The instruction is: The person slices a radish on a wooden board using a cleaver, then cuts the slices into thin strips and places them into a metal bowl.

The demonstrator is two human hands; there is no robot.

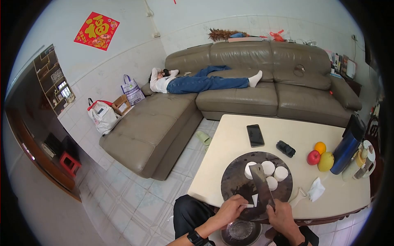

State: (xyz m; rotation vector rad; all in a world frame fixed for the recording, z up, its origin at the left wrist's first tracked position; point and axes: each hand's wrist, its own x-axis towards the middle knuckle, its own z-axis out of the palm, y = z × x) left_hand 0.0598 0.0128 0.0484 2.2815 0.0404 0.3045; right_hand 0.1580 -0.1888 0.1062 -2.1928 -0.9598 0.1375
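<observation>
My right hand [283, 215] is closed around the handle of a kitchen knife [262, 185], its wide dark blade pointing away from me over a round dark cutting board [232, 180]. At the board's near edge, my left hand [232, 209] pinches a small white piece [249, 206] that looks like white radish. Close to its fingertips stands a thin white slice [255, 199], just left of the blade. Farther back on the board sit several thick, round white radish chunks [280, 174]; the blade tip overlaps one of them in my view.
On the cream table [217, 164] are a phone [255, 135], a black bundle [285, 149], fruit [326, 161], a blue flask [348, 145], a peeler [298, 197] and a crumpled tissue [316, 190]. A metal basin [241, 233] is below. A person [205, 84] lies on the sofa [236, 98].
</observation>
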